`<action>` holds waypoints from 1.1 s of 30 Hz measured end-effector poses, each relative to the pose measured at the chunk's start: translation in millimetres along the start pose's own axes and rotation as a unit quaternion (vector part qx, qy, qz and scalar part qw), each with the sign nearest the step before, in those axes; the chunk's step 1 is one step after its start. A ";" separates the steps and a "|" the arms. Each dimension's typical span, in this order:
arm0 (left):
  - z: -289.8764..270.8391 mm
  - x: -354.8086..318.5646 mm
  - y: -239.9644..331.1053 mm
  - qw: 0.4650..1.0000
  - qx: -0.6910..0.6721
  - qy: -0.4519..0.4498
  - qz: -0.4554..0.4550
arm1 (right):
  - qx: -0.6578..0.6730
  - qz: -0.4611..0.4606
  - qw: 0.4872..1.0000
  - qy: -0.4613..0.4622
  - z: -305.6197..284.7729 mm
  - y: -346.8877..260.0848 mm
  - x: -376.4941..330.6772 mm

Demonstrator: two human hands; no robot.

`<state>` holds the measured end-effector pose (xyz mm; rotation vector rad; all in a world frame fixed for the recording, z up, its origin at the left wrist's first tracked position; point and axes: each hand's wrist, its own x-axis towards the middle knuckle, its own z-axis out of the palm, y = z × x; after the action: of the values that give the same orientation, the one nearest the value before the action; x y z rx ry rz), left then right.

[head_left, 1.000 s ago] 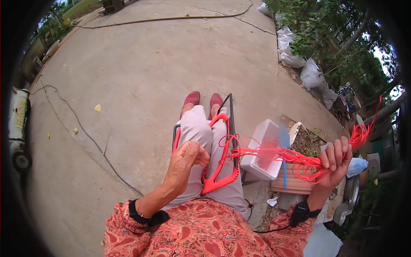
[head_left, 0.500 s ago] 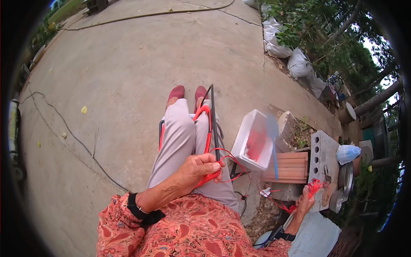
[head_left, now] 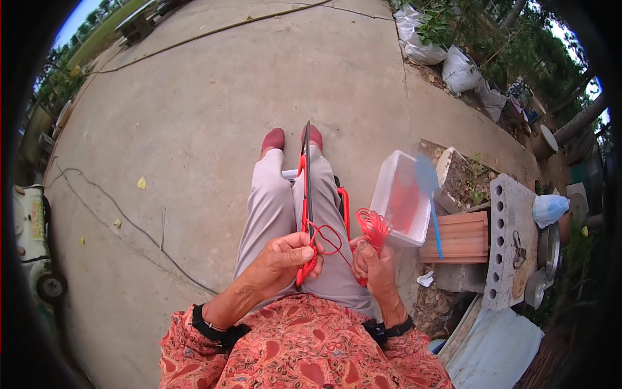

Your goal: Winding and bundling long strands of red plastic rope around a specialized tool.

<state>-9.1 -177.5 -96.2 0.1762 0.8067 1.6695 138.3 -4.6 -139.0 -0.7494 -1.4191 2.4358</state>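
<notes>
At frame centre my left hand (head_left: 282,256) pinches the red-wrapped frame (head_left: 306,194) on my lap; my right hand (head_left: 374,262) grips the red cord (head_left: 372,225) bundle. I should keep the loop taut, wrapping snugly.

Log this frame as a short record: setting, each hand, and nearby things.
setting: outdoors, person seated on concrete ground
left hand: grips a red frame lying along the lap
right hand: holds a bunch of red cord
link: a cord loop runs between the hands
right side: clear plastic box, blue brush, concrete block
</notes>
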 end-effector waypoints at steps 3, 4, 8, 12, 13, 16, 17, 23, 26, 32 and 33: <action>0.5 1.9 -0.8 1.000 0.006 -0.001 -0.007 | -0.236 -0.072 0.969 -0.013 5.9 -0.6 -6.7; 1.0 2.9 -0.4 1.000 0.010 -0.004 -0.009 | -0.234 -0.073 0.969 -0.010 9.1 2.8 -5.5; 2.9 5.5 -2.2 1.000 0.013 -0.009 -0.005 | -0.255 -0.018 0.967 0.004 19.5 9.6 -1.1; 1.0 3.2 -1.6 1.000 0.011 -0.014 -0.004 | -0.214 0.031 0.976 -0.021 -8.0 5.3 -17.9; -0.6 2.5 -2.6 1.000 0.012 -0.017 -0.010 | -0.116 0.080 0.990 -0.029 -9.7 2.5 -22.0; 0.9 2.7 -3.2 0.999 0.025 -0.019 -0.014 | -0.029 0.015 0.998 -0.063 1.7 -6.4 -17.4; 2.5 2.8 -3.6 0.999 0.027 -0.019 -0.014 | -0.028 0.014 0.998 -0.063 5.3 -8.1 -12.2; -1.0 3.3 -5.0 0.999 0.021 -0.032 -0.013 | -0.081 -0.048 0.995 -0.021 29.7 0.6 14.6; -2.7 0.8 -5.2 0.999 0.023 -0.029 -0.010 | -0.014 -0.070 0.997 0.018 38.4 2.4 15.9; -3.4 -0.5 -7.3 0.999 0.022 -0.035 -0.013 | -0.149 -0.067 0.985 0.051 41.3 8.6 24.0; -2.9 -0.2 -7.0 0.999 0.025 -0.034 -0.016 | -0.149 -0.066 0.985 0.051 41.2 9.1 24.9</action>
<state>-4.9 -178.6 -102.4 0.2512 0.7969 1.6060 95.9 -29.1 -138.1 -0.8001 -1.7540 2.0820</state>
